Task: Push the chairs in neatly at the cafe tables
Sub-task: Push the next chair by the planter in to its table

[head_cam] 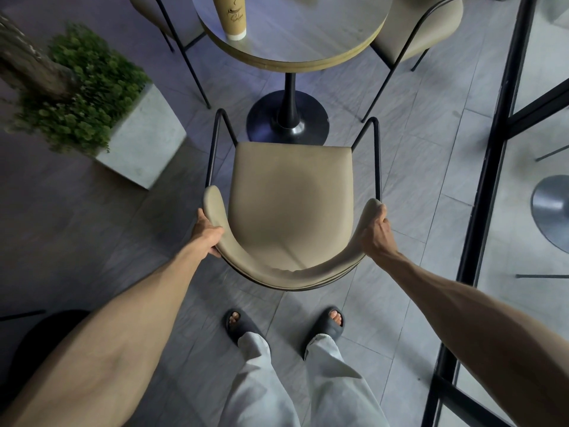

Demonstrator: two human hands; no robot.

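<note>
Here, at the far left, a square pale concrete planter [140,140] holds a leafy green shrub [81,87] and a rough grey-brown tree trunk [27,66]; it stands on the grey tiled floor [409,186], just left of the chair in hand. The left hand [207,234] is closed around the left end of the curved backrest, thumb on top and fingers curled under the edge; the bare forearm runs back to the near left corner. Between the two hands sits the beige padded chair with thin black metal legs [291,195], its seat facing the far side, its front edge near the round black base of the table's pedestal and not yet under the top. Beyond it stands the round grey-topped cafe table with a tan rim [308,35]; a tall tan paper cup with a white base [232,15] stands on its left part. Two more beige chairs flank the table, one at the far left [163,13], one at the far right [425,29], both partly tucked under it. The right hand [375,234] grips the backrest's right end, fingers wrapped over the tip. At the right runs a black metal-framed glass wall [492,167].
</note>
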